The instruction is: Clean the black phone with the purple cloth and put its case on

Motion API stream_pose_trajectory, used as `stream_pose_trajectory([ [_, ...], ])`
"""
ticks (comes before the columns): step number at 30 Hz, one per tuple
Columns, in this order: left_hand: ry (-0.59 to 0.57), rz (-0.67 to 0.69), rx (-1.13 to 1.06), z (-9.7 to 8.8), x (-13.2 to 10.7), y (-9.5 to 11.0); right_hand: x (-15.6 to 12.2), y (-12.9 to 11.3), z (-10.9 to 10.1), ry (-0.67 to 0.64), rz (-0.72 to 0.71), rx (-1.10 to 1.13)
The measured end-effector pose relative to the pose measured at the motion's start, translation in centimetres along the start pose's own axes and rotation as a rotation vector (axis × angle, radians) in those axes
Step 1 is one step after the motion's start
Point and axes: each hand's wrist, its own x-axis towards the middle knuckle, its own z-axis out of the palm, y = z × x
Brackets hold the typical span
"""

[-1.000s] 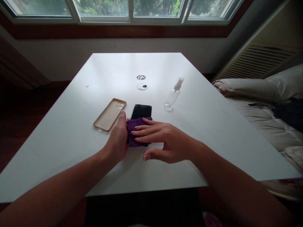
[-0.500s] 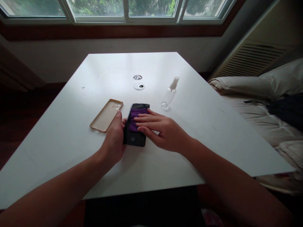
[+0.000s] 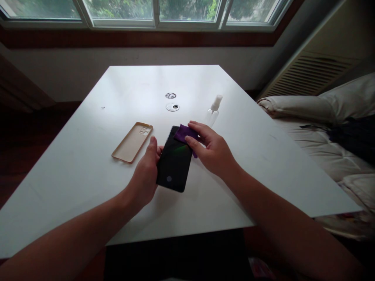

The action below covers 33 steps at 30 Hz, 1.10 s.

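A black smartphone (image 3: pixel 175 164), screen up and tilted, is held by its left edge in my left hand (image 3: pixel 145 171), thumb along the side and fingers underneath. My right hand (image 3: pixel 215 150) pinches a purple cloth (image 3: pixel 183 132) at the phone's upper right corner. Part of the cloth lies over the screen and part hangs past the right edge. A faint round mark shows near the screen's lower end. Left of the phone, a tan phone case (image 3: pixel 131 143) lies on the table with its inside up. Behind my right hand stands a clear spray bottle (image 3: pixel 215 107), its lower part hidden.
The white table (image 3: pixel 73 175) carries two round fittings, a silvery disc (image 3: pixel 170 95) and a ring with a dark hole (image 3: pixel 172 107). A window (image 3: pixel 123 11) is beyond the far edge. At the right is a cushioned seat (image 3: pixel 310 136) with dark cloth on it.
My right hand has slid the cloth from the middle of the screen up and right to the corner. The phone has shifted slightly right and turned, baring most of its screen.
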Motion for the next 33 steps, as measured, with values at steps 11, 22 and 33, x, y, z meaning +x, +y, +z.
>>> stream_pose_trajectory([
  [11, -0.021, -0.035, 0.006, -0.10, -0.01, 0.11, 0.87, 0.73, -0.41, -0.105, 0.559, 0.639],
  [22, -0.076, -0.163, -0.010, -0.27, 0.33, 0.40, 0.80, 0.69, -0.32, -0.127, 0.551, 0.596],
  [33, 0.027, -0.124, 0.079, -0.21, 0.16, 0.20, 0.79, 1.03, -0.21, -0.131, 0.554, 0.627],
])
